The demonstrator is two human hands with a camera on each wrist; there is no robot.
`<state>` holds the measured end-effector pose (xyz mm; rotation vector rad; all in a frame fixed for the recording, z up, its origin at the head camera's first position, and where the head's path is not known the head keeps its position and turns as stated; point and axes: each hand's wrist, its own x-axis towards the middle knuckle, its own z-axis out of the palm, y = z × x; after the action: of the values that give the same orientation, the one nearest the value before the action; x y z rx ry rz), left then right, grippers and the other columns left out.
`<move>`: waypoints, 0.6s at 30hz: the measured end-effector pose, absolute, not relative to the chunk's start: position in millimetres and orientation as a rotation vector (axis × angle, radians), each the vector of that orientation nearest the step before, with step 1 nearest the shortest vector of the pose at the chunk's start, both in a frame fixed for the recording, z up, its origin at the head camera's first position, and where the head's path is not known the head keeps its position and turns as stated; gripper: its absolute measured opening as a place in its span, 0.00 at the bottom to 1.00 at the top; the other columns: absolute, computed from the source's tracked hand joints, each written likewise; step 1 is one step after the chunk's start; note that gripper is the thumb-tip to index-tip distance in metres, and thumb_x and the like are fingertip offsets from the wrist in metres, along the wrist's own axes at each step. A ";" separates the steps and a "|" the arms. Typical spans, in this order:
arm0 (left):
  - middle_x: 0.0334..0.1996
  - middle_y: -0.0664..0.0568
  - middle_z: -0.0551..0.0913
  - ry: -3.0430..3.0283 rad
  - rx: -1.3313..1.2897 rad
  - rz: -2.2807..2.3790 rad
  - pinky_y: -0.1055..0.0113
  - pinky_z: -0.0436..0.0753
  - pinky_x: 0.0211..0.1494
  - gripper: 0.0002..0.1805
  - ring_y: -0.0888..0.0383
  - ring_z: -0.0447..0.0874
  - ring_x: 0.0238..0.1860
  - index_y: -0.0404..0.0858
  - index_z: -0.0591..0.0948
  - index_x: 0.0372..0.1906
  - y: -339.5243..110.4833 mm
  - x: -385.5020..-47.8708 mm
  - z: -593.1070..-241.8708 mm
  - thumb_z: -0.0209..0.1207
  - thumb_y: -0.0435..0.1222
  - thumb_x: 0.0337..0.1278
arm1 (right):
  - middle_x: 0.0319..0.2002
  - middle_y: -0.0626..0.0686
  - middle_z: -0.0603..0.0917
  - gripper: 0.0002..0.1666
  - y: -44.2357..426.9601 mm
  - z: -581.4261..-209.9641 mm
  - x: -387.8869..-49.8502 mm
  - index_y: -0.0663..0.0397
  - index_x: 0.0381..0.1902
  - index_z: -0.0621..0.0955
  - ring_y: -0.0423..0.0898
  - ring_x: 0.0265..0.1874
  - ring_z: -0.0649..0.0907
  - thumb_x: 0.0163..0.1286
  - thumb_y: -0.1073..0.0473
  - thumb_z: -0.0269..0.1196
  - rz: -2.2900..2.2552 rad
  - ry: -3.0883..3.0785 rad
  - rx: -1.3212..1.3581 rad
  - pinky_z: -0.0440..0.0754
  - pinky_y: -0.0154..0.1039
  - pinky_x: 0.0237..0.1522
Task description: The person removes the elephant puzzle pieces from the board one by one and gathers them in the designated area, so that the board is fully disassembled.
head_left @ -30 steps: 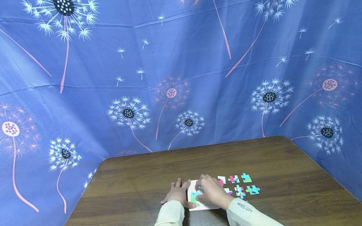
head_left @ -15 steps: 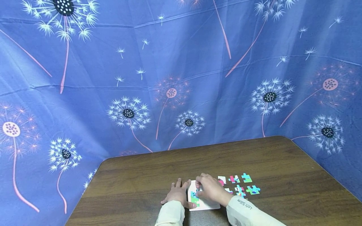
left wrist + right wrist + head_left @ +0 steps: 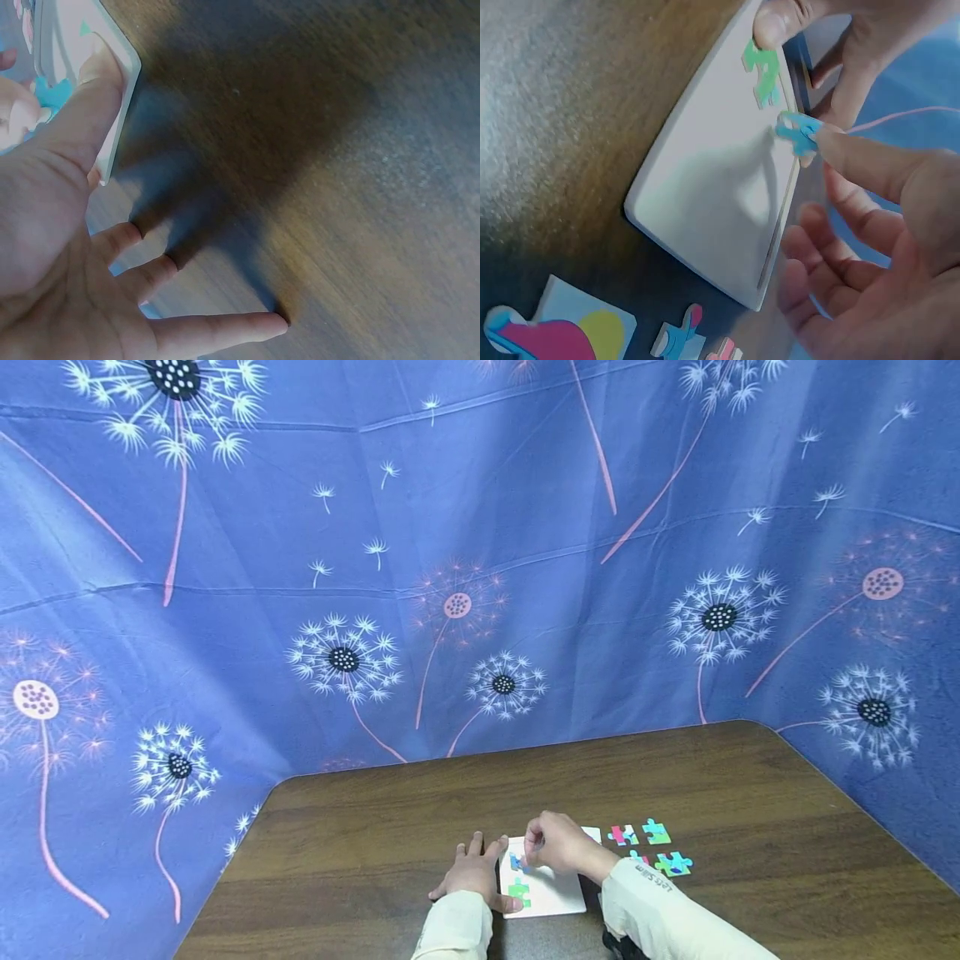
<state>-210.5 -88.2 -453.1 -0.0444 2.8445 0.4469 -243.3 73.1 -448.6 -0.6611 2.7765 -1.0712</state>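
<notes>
A white puzzle board (image 3: 555, 897) lies on the table, with a green puzzle piece (image 3: 519, 892) on its left part. My left hand (image 3: 471, 877) rests beside the board, fingers spread on the wood. Its thumb (image 3: 94, 79) presses on the board's edge, close to the green piece. Over the board's far left part, my right hand (image 3: 561, 845) pinches a blue puzzle piece (image 3: 799, 133) between thumb and index finger. In the right wrist view that piece is apart from the green one, its shadow on the board. The other fingers of that hand are bent and partly hidden.
Several loose puzzle pieces (image 3: 656, 831) lie on the wooden table (image 3: 360, 860), right of the board; my right arm covers some. A piece with pink and yellow (image 3: 577, 334) lies near the board's corner. Blue dandelion-print cloth (image 3: 525, 568) hangs behind the table.
My right hand has moved away from me with the blue piece, leaving a gap between it and the green piece. My left hand has stayed in place.
</notes>
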 end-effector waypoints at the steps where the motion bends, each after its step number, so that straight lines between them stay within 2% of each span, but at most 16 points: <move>1: 0.76 0.46 0.63 2.844 -0.043 0.448 0.16 0.71 0.43 0.52 0.36 0.60 0.75 0.54 0.69 0.74 -87.9 -210.3 -452.7 0.81 0.47 0.39 | 0.23 0.45 0.74 0.16 73.4 -448.4 -243.8 0.52 0.20 0.78 0.42 0.24 0.72 0.55 0.67 0.76 -1.075 2.756 -0.635 0.69 0.34 0.25; 4: 0.76 0.46 0.63 2.836 -0.046 0.454 0.16 0.71 0.44 0.52 0.37 0.60 0.75 0.54 0.69 0.75 -87.4 -210.8 -452.6 0.81 0.46 0.39 | 0.21 0.45 0.74 0.15 73.4 -446.9 -243.9 0.53 0.21 0.79 0.41 0.23 0.72 0.56 0.68 0.76 -1.045 2.770 -0.587 0.70 0.33 0.25; 8: 0.76 0.46 0.62 2.828 -0.050 0.435 0.16 0.71 0.43 0.53 0.37 0.59 0.76 0.54 0.68 0.75 -87.4 -213.4 -456.5 0.81 0.48 0.39 | 0.26 0.48 0.73 0.15 71.6 -448.4 -243.6 0.53 0.24 0.80 0.44 0.28 0.72 0.54 0.65 0.78 -0.946 2.859 -0.602 0.73 0.40 0.31; 11: 0.76 0.47 0.62 2.823 -0.048 0.406 0.17 0.72 0.43 0.54 0.37 0.59 0.76 0.55 0.67 0.76 -87.6 -215.6 -459.3 0.81 0.49 0.38 | 0.30 0.50 0.75 0.17 70.3 -451.9 -242.6 0.51 0.26 0.80 0.49 0.34 0.76 0.50 0.60 0.81 -0.845 2.902 -0.646 0.78 0.48 0.37; 13: 0.77 0.47 0.62 2.820 -0.049 0.391 0.17 0.72 0.43 0.54 0.37 0.59 0.76 0.55 0.67 0.76 -87.7 -216.7 -460.4 0.80 0.50 0.38 | 0.37 0.55 0.80 0.18 69.9 -454.8 -241.7 0.51 0.26 0.80 0.57 0.42 0.81 0.49 0.57 0.82 -0.794 2.926 -0.694 0.81 0.55 0.46; 15: 0.77 0.48 0.61 2.817 -0.050 0.381 0.17 0.72 0.43 0.54 0.37 0.59 0.76 0.56 0.67 0.76 -87.9 -217.9 -461.7 0.80 0.50 0.38 | 0.43 0.59 0.83 0.19 70.1 -456.9 -241.1 0.50 0.27 0.81 0.64 0.51 0.81 0.49 0.56 0.83 -0.754 2.945 -0.728 0.79 0.63 0.53; 18: 0.77 0.48 0.61 2.816 -0.049 0.386 0.17 0.72 0.43 0.54 0.37 0.59 0.76 0.56 0.66 0.76 -88.0 -218.5 -462.2 0.80 0.50 0.38 | 0.42 0.58 0.83 0.18 71.1 -460.0 -241.9 0.50 0.27 0.82 0.64 0.51 0.81 0.48 0.57 0.83 -0.715 2.983 -0.788 0.80 0.63 0.53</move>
<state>-218.5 -88.0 -462.2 -0.0491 2.8158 0.3857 -241.9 71.1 -460.0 -0.7881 2.9830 -0.7155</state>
